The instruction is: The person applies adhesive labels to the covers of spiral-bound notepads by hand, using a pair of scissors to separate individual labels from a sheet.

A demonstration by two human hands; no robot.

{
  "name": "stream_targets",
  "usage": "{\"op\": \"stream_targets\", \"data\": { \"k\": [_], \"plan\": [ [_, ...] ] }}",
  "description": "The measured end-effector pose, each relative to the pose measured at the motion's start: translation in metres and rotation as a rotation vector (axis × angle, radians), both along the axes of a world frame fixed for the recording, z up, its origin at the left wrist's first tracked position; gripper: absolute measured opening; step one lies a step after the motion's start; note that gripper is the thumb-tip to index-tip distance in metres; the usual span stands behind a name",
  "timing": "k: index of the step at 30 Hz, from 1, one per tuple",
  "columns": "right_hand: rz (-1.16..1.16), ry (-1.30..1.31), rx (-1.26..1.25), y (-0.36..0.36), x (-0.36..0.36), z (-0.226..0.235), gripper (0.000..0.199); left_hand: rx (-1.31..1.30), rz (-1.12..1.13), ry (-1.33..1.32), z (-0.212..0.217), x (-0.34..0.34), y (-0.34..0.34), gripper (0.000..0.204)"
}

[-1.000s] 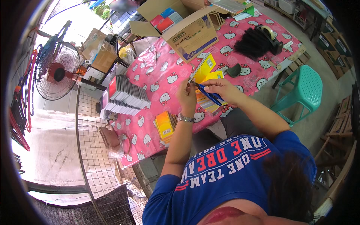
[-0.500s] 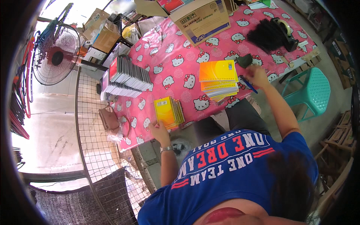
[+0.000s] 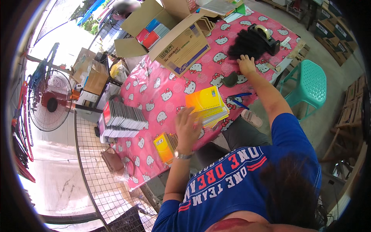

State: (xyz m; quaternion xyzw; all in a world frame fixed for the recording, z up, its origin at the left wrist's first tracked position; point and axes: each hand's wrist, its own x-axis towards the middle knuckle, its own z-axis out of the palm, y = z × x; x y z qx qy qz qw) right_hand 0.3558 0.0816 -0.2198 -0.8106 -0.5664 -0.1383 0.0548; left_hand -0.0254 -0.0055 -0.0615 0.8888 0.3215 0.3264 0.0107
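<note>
My right hand [image 3: 246, 66] reaches across the table to the near edge of a pile of thin black strands [image 3: 247, 43], fingers stretched and apart. My left hand [image 3: 188, 129] hovers with spread fingers at the left side of a stack of yellow-orange notebooks [image 3: 205, 99], with punched holes along their near edge. Whether it touches the stack I cannot tell. Blue-handled pliers [image 3: 240, 101] lie splayed at the table edge, right of that stack. Left of my left hand is a smaller pile of yellow notebooks with spiral wire [image 3: 164, 150], partly behind my wrist.
Black-spined spiral notebooks [image 3: 125, 119] stand stacked at the left. An open cardboard box [image 3: 183, 50] sits at the back. A dark green rounded object [image 3: 230, 79] lies beyond the pliers. A tape dispenser [image 3: 272, 43] adjoins the strands; a green stool [image 3: 307, 83] stands right.
My right hand has moved from beside the pliers to the black strands. My left hand has gone from the spiral-wire notebooks to the punched stack. The view has shifted.
</note>
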Motion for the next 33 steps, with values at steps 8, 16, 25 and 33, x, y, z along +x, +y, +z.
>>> {"op": "stream_targets", "data": {
  "k": [8, 16, 25, 33],
  "plan": [
    [0.228, 0.766, 0.436, -0.021, 0.013, 0.043, 0.029, -0.071, -0.204, 0.274, 0.008, 0.041, 0.003, 0.029],
    [0.673, 1.056, 0.425, -0.091, -0.082, 0.138, 0.027, -0.177, -0.29, 0.181, 0.035, 0.026, 0.016, 0.021],
    [0.848, 0.833, 0.456, -0.115, -0.118, 0.168, 0.027, 0.0, -0.171, 0.057, 0.029, 0.058, 0.034, 0.019],
    [0.899, 0.938, 0.535, -0.12, -0.117, 0.168, 0.021, -0.051, -0.186, 0.023, 0.027, 0.058, 0.035, 0.015]
  ]
}}
